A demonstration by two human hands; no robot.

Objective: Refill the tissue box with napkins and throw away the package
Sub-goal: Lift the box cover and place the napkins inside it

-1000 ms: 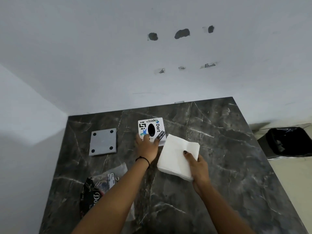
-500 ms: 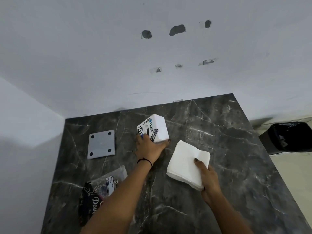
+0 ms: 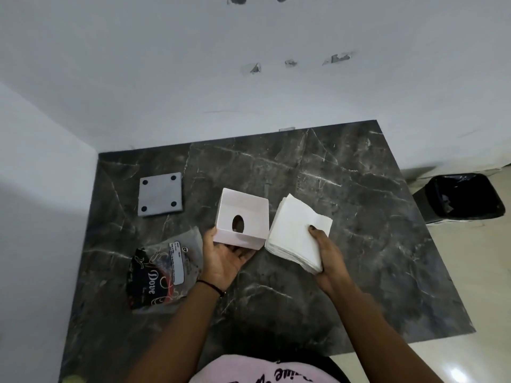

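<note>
My left hand (image 3: 225, 257) holds the white tissue box (image 3: 243, 218) upside down above the table, its open bottom facing me and the oval slot visible inside. Right beside it, my right hand (image 3: 326, 252) grips a thick stack of white napkins (image 3: 297, 230), thumb on top. The stack's left edge nearly touches the box. The empty napkin package (image 3: 163, 269), clear plastic with black Dove print, lies flat on the table to the left of my left hand.
A grey square plate (image 3: 160, 193) with black corner pads lies on the dark marble table (image 3: 345, 189) at the back left. A black bin with a liner (image 3: 461, 199) stands on the floor past the table's right edge. White walls border the back and left.
My left hand lifted the tissue box off the table and turned it over, open side up. My right hand raised the napkin stack next to it. The camera tilted downward.
</note>
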